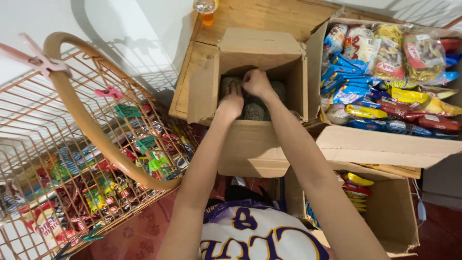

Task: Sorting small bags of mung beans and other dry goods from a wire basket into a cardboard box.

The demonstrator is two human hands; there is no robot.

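Both hands are reaching down into the open cardboard box [250, 139]. The left hand [232, 102] and right hand [257, 83] are resting on grey speckled packets [254, 111] inside it; whether their fingers are clamped on any is hidden. Right of the box, a snack carton [385, 147] is lying open; left of it, a wire basket [62, 159] is standing.

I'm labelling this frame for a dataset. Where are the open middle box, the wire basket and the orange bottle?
Middle box [250, 144], head view: its front wall.
Wire basket [79, 113], head view: the curved tan handle.
Orange bottle [207, 18], head view: its orange lower part.
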